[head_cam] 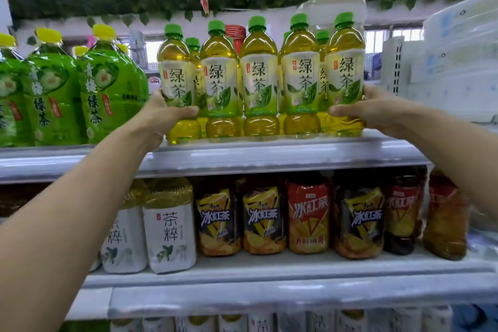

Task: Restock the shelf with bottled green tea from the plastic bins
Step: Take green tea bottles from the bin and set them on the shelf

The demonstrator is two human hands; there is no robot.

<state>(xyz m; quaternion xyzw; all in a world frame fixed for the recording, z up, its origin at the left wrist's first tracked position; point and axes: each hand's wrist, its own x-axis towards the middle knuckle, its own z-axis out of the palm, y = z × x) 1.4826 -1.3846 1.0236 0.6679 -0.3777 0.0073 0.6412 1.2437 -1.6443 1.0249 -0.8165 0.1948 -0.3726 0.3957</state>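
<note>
Standing on the top shelf (269, 159), five front green tea bottles (259, 81) are clasped at the row's ends by the left hand (164, 113) and right hand (377, 110); larger green bottles (107, 89) crowd the left.

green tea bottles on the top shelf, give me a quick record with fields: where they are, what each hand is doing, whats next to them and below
item: green tea bottles, green caps, front row of five with more behind
place: upright on the top shelf
left hand: left hand grips the leftmost bottle
right hand: right hand grips the rightmost bottle
to the left: large green-wrapped bottles with yellow caps
shelf below: iced tea bottles and white-label bottles
</note>
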